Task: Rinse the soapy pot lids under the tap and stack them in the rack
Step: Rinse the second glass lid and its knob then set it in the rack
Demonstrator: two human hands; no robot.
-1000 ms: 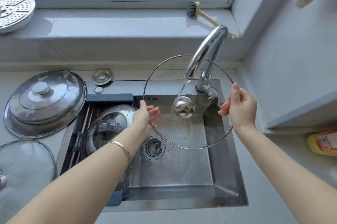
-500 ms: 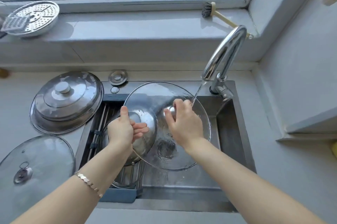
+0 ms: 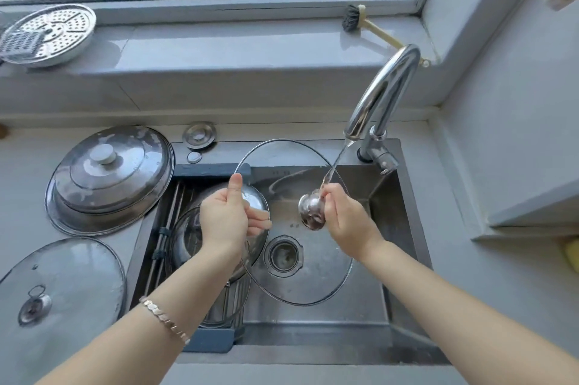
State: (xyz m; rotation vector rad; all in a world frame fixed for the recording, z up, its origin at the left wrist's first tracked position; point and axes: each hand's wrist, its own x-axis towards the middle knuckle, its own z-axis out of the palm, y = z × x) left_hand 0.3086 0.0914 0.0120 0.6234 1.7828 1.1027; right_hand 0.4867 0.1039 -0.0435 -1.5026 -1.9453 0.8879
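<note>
I hold a large glass lid with a metal rim over the sink. My left hand grips its left rim with the thumb up. My right hand holds its shiny metal knob. A thin stream of water runs from the chrome tap onto the knob. Below my left hand, a steel lid and a glass lid lie in the dark rack across the sink's left side.
On the counter at left lie a big steel lid and a glass lid. A small sink plug sits behind the sink. A steamer plate and a brush rest on the windowsill. The drain is open.
The glass lid went from upright under the tap to tilted flatter and lower over the sink. My right hand left the rim and took the knob; my left hand still holds the left rim.
</note>
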